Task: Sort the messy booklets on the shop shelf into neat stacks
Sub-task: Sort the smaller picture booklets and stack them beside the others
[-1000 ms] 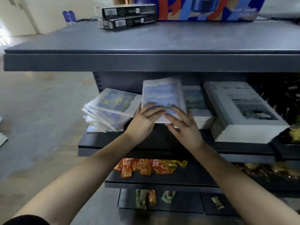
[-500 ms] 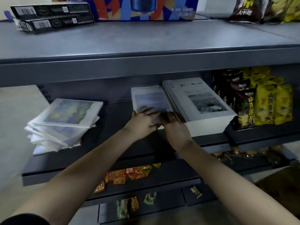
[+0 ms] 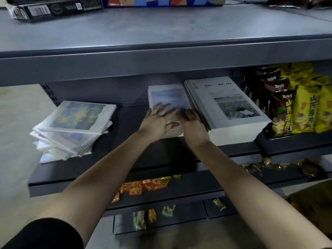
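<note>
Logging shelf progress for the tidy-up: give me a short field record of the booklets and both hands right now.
middle stack: blue-cover booklets, fairly square
left hand: flat on its top cover, fingers spread
right hand: on its right side, fingers blurred
left pile: booklets fanned and askew, untouched
right stack: larger white booklets, neat

Messy booklet pile (image 3: 73, 128) left of neat stack (image 3: 168, 103)

Left hand (image 3: 158, 121) flat, fingers (image 3: 165, 107) spread; right hand (image 3: 195, 127) alongside, fingertips blurred
</note>
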### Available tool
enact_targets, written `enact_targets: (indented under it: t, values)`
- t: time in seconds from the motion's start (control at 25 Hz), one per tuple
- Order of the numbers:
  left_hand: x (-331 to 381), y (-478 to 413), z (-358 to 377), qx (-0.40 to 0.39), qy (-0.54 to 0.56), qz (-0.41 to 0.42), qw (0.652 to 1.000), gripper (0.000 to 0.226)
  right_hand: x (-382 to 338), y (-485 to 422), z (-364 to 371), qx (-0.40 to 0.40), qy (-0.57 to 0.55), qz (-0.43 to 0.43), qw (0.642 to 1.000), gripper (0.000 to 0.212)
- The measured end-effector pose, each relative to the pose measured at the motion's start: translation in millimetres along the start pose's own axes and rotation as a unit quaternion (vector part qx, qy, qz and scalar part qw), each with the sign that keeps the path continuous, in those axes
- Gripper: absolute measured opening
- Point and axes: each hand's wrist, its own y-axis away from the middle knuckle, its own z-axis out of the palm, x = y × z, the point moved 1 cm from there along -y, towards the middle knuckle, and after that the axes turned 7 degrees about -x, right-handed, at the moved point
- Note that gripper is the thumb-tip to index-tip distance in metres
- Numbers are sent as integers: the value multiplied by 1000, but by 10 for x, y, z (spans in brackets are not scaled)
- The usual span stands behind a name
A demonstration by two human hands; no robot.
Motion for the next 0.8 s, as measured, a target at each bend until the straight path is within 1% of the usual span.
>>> enact_targets:
  t: [0.08,0.12,0.24,0.36,0.44,0.48,0.6,0.68,0.8]
  values:
    - [23,19,-51,-20,-4,0,1000,61,-18,6,5,1,-8,7,1000,55]
    - [23,51,-92,-25,-12,0,1000,61,-48,24,10,19,-15,-6,1000,55]
    - [-94,260,-200,0,-32,-6,999,60,-231,99,35,74,-37,-74,994,51]
    - [-387,556,-245,26,-40,-34,998,67,-604,127,42,84,-43,-132,987,42]
    - [-664,772,-246,21,-48,-92,994,71,-909,85,86,70,-41,-152,985,38]
    - [-826,880,-238,8,-45,-133,990,73,-1068,55,117,59,-41,-158,985,39]
    - [-1343,1238,-138,-48,22,-273,961,72,-1560,11,211,31,-48,-180,982,40]
    - [-1540,1428,-53,-55,37,-303,951,68,-1817,4,276,30,-54,-200,978,40]
    - [-1559,1498,-39,-25,21,-303,953,59,-2073,16,378,1,-56,-219,974,39]
